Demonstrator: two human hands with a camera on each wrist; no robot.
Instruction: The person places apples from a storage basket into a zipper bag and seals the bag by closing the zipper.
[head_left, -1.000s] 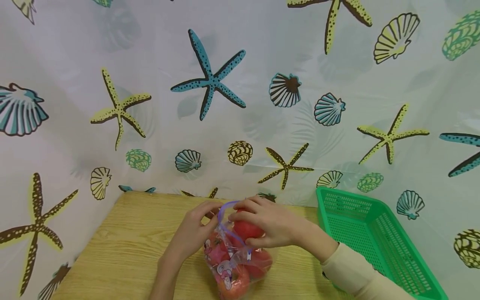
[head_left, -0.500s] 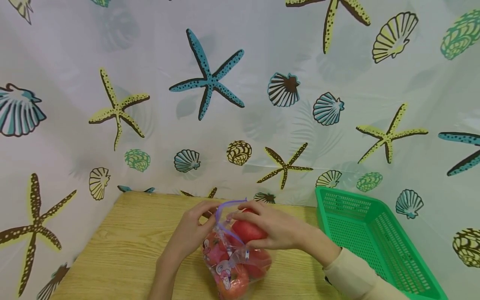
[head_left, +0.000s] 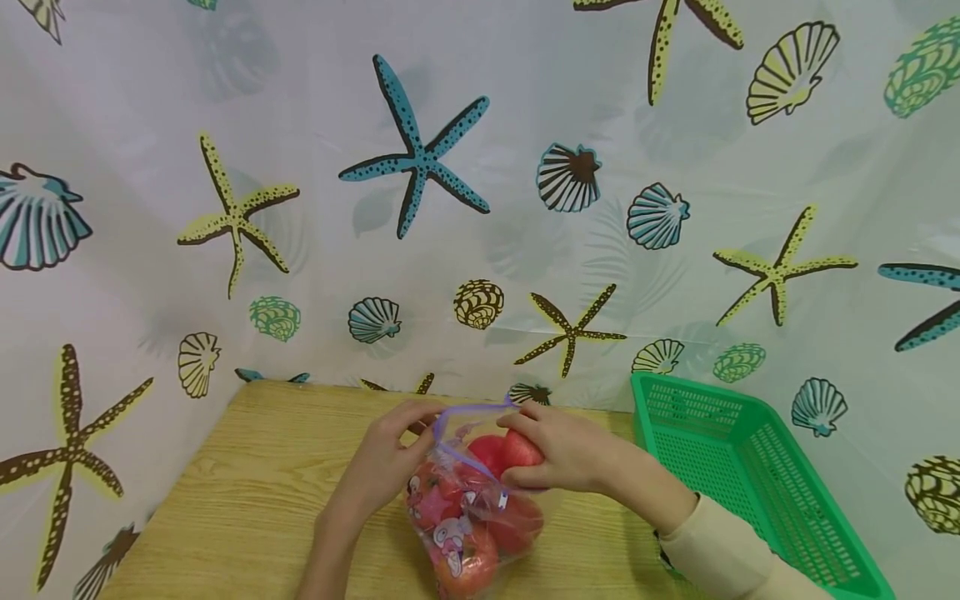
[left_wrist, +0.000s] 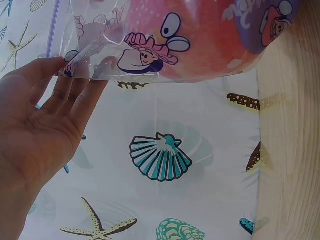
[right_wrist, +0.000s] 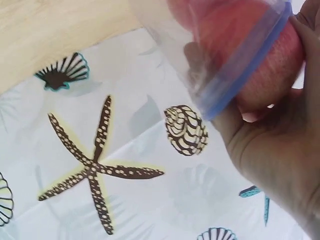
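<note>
A clear zip bag with cartoon prints and a purple zip strip sits on the table, several red fruits inside. My left hand pinches the bag's edge by the strip; in the left wrist view, thumb and fingers meet at the plastic. My right hand holds a red apple at the bag's mouth, fingers above and thumb below. In the right wrist view the strip crosses in front of this apple, and some fingertips show through the plastic. Beside it, another red fruit lies in the bag.
To the right stands a green perforated plastic basket, close to the right forearm. The wood-grain table meets a white curtain printed with starfish and shells at its back and left side.
My right hand has shifted slightly right with the apple, and another red fruit shows beside it. The bag's mouth is spread wider. My left hand stays at the bag's edge.
</note>
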